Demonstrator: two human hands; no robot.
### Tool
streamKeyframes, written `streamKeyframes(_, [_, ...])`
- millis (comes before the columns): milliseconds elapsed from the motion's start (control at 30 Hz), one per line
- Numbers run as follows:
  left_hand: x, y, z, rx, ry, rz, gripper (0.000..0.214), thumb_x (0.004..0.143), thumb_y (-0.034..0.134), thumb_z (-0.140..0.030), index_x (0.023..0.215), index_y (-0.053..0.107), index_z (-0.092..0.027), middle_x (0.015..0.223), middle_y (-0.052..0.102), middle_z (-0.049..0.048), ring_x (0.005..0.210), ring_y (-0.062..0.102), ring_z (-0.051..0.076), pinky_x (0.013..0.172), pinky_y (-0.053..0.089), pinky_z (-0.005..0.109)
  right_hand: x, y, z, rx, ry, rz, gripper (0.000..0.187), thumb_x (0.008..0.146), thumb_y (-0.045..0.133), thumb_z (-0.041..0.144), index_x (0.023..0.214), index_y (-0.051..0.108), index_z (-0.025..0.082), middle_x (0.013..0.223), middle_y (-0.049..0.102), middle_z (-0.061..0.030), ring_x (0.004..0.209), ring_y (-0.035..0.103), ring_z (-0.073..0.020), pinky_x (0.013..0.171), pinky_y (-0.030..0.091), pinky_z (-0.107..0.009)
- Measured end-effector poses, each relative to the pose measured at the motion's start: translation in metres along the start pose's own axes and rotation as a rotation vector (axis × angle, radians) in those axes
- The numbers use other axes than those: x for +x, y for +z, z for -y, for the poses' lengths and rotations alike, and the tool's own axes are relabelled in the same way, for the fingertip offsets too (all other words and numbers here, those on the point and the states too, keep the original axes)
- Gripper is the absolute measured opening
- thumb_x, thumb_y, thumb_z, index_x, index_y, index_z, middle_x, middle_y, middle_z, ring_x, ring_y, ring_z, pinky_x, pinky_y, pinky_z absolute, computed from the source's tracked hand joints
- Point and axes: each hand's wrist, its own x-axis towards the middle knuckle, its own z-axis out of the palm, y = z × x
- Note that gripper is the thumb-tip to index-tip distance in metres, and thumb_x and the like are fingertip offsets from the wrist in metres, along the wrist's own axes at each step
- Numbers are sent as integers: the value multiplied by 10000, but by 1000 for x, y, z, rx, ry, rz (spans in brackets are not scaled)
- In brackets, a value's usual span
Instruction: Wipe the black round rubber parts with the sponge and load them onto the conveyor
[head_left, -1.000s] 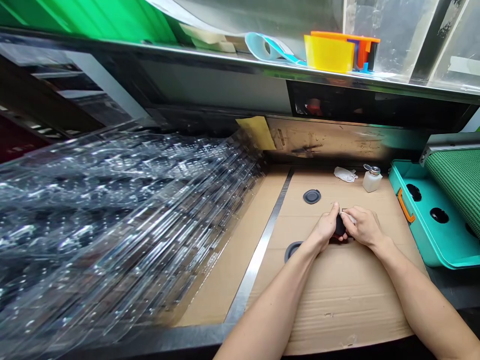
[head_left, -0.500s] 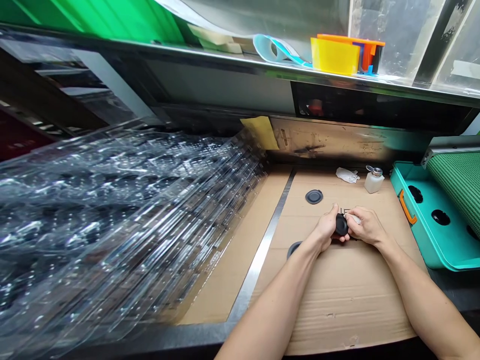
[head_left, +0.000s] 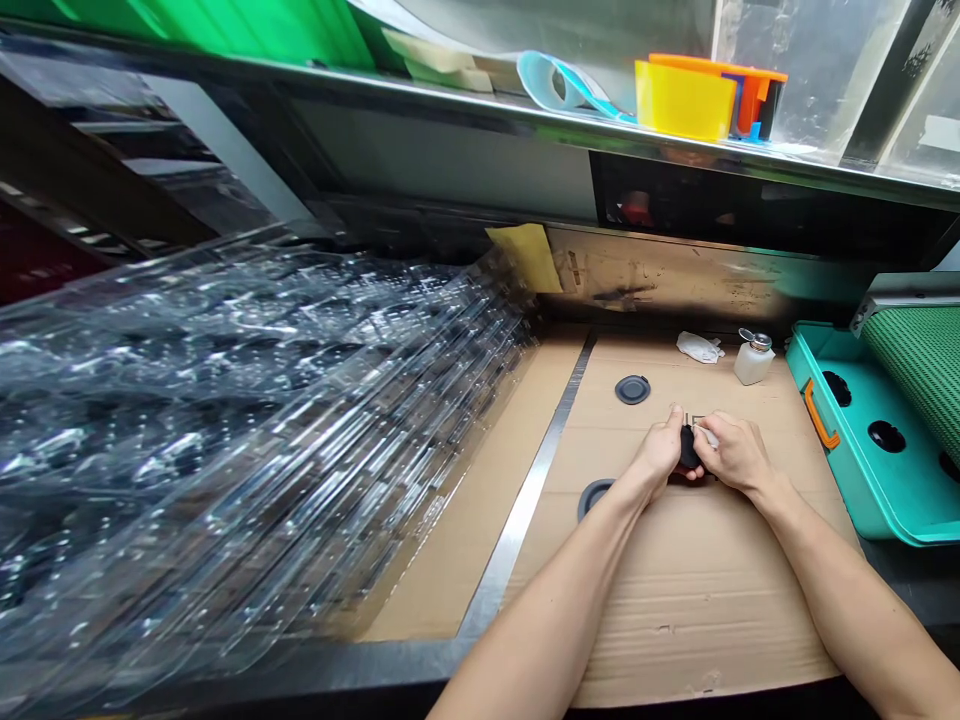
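Brown corrugated cardboard (head_left: 697, 610) covers the right part of the table, bounded on its left by a long steel strip (head_left: 517, 530). Centre right of the frame, the left hand (head_left: 660, 447) and right hand (head_left: 735, 455) are close together, clamped from opposite sides on a round matte black disc (head_left: 688, 447). The disc is held just above the cardboard, mostly hidden by the fingers; whether it touches the cardboard cannot be told. The right hand pinches a small white wad (head_left: 705, 435) against the disc. Count at this moment: one disc in the hands and two dark grey round discs lying flat on the cardboard. The first dark grey round disc (head_left: 632, 389) lies above the hands, and the second dark grey round disc (head_left: 592, 497) lies just beside the left wrist, partly hidden. Whether any disc has been finished cannot be told from this view. Toward the top of the cardboard sit a crumpled white cloth (head_left: 700, 347) and a translucent white bottle with a metal pump top (head_left: 754, 362). At right edge, a teal plastic tray (head_left: 847, 490) with an orange handle (head_left: 819, 412) shows black oval shapes, either holes or parts. Clear plastic blister trays (head_left: 247, 430) fill the left of the frame.
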Motion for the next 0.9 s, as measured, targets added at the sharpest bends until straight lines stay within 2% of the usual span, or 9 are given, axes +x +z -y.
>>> streamKeyframes(167, [0,1,1,31,20,-3,626,979,395,-586,658,685,-134,474,623,111,379,573,200,385,425,292,1,-1,1,-56,-55,7,301,1000,409,321,945,682,207,920,689,-56,817,611,-159,699,357,-250])
streamKeyframes(300, [-1,1,1,8,23,-11,608,973,405,-590,701,698,-131,494,638,115,371,562,196,394,427,301,2,-4,3,-66,-38,43,271,989,435,309,927,680,210,914,689,-51,780,603,-156,668,338,-253])
streamKeyframes(467, [0,3,2,73,26,-58,614,990,370,-555,623,652,-151,453,606,97,376,573,195,385,431,286,3,-2,3,-67,-37,22,285,997,429,309,905,678,208,913,688,-50,773,594,-151,671,329,-250])
streamKeyframes(667, [0,-1,6,-7,50,3,617,940,426,-642,680,635,-123,511,633,95,372,570,175,363,415,261,2,-1,-6,68,-50,-5,234,970,483,304,894,686,214,853,682,-23,723,581,-138,654,329,-245])
streamKeyframes(800, [-2,0,5,22,54,21,567,959,435,-588,725,636,-112,490,616,81,380,584,185,361,423,255,2,-2,-5,153,-44,-25,244,969,484,306,878,690,212,841,680,-23,716,571,-133,675,353,-233])
streamKeyframes(900, [-3,1,3,-4,31,14,548,988,399,-541,779,646,-98,486,603,69,371,574,178,350,427,248,2,-5,-4,162,-15,7,241,961,497,314,856,695,224,836,690,-14,716,574,-131,676,349,-232])
